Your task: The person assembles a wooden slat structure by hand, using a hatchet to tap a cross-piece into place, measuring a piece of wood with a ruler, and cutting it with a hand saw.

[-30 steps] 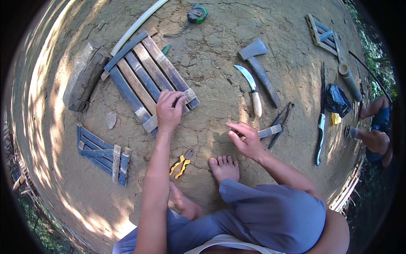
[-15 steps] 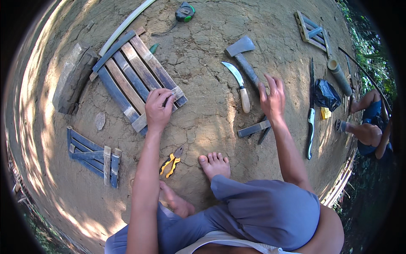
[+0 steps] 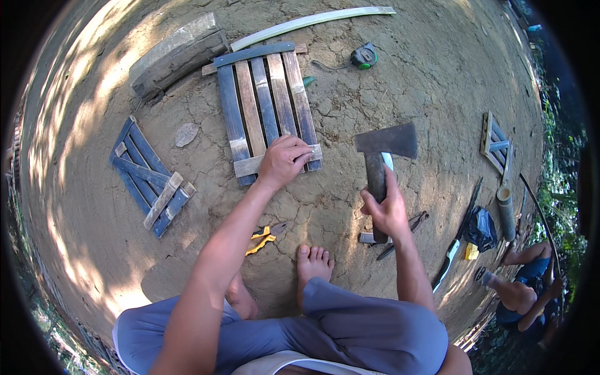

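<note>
1. Slatted wooden panel (image 3: 264, 106) lies on cracked earth (image 3: 350, 119), ahead of the feet (image 3: 314, 265).
2. Left hand (image 3: 284, 164) is at its near crosspiece (image 3: 249, 166), grip pinched together; whether around something tiny, I cannot tell.
3. Right hand (image 3: 389, 209): grip clamped on an axe (image 3: 376, 172), which partly hides a curved knife (image 3: 388, 160).

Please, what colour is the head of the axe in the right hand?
Dark grey; the axe head shows best in the head view.

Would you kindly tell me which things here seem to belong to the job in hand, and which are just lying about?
Seemingly in use:
slatted wooden panel, under the left hand
axe, gripped by the right hand

Apparently just lying about:
yellow-handled pliers
tape measure
stone
black plastic bag
</note>
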Motion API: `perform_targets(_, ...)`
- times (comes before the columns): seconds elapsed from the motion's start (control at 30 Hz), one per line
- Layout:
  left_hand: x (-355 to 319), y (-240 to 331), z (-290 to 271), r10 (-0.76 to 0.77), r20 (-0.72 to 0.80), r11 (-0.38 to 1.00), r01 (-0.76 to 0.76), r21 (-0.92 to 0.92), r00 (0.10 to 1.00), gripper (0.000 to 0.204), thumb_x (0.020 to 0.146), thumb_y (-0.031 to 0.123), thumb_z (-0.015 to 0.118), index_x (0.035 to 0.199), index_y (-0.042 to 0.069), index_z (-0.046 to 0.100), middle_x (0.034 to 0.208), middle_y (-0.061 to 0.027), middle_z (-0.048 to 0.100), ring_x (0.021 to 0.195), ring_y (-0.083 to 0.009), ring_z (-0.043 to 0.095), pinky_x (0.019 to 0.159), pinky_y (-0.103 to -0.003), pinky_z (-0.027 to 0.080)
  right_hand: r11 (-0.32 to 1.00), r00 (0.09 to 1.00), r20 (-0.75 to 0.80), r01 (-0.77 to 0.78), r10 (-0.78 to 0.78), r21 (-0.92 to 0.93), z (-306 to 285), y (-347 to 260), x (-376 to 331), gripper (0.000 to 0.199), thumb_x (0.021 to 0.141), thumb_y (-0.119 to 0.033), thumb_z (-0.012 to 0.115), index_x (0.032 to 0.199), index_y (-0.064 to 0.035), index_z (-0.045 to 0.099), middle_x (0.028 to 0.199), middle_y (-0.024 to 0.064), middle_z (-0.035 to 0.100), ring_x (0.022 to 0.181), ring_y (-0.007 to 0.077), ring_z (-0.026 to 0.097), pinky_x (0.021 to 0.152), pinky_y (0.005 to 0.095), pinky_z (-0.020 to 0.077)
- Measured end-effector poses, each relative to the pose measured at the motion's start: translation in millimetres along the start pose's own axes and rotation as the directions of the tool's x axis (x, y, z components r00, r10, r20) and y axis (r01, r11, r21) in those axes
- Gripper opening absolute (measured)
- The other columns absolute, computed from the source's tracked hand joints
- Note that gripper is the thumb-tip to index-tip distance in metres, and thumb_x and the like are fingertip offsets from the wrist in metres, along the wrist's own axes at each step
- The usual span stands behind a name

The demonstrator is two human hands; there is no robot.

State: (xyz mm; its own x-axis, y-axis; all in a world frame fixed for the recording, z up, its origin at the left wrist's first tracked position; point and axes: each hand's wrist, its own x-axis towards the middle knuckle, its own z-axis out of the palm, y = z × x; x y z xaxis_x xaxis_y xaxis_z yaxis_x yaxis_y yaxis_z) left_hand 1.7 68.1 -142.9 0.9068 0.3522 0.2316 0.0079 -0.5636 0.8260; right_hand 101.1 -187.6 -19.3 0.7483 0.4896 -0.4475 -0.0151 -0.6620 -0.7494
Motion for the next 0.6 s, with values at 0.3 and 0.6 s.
perform_targets(0.3,5.9,2.8,-3.8,0.072,-0.014,0.997,-0.072,0.017,0.997,0.014,0.076,0.004,0.078,0.09,0.005,0.075,0.091,-0.007,0.071,0.087,-0.0262,0.067,0.08,-0.037,0.054,0.811,0.956,0.008,0.252,-0.292,-0.528,64.2,-20.0,-7.1,0.054,0.093,-0.014,0.065,0.142,-0.006,0.044,0.102,0.0244,0.068,0.082,0.0468,0.069,0.067,0.0553,0.0552)
perform_targets(0.6,1.5,-1.6,-7.0,0.042,-0.007,0.999,-0.042,-0.01,0.999,0.01,0.081,0.012,0.078,0.09,0.007,0.077,0.092,-0.0055,0.072,0.09,-0.0263,0.068,0.083,-0.038,0.054,0.707,0.965,0.035,0.214,-0.258,-0.674,59.6,-21.7,-1.1,0.056,0.096,-0.017,0.061,0.148,-0.0086,0.041,0.098,0.0246,0.067,0.072,0.0469,0.068,0.062,0.0556,0.0543)
